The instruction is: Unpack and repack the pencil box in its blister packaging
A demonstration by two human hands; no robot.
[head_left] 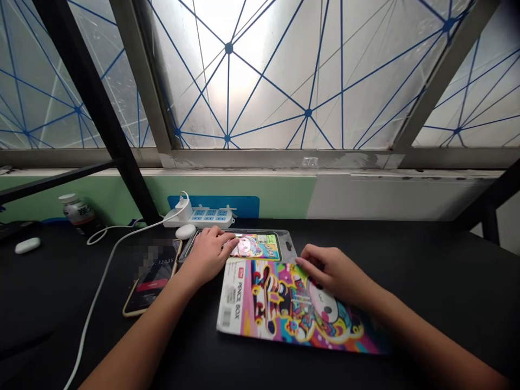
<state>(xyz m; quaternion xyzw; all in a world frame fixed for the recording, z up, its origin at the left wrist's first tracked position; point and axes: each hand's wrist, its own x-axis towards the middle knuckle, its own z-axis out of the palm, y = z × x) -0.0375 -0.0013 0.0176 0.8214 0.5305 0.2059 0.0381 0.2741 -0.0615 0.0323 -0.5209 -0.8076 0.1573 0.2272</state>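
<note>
A colourful printed card (284,309) marked "PENCIL BOX", with a cartoon figure and a barcode, lies on the black table in front of me. My right hand (331,268) is closed at its upper right edge, thumb and fingers bent around it; the fingertips are partly hidden. Just behind the card is a clear plastic blister tray (286,241) with a bright cartoon-printed pencil box (260,246) in it. Over the tray's left part rests my left hand (211,248), fingers spread and lying on the pencil box. The card overlaps the tray's near edge.
A phone (154,279) lies left of my left forearm. Beside it a white cable (109,265) runs to a plug on the power strip (211,216). A white earbud case (186,232), another small white object (27,245) and a tilted bottle (79,211) are at the left.
</note>
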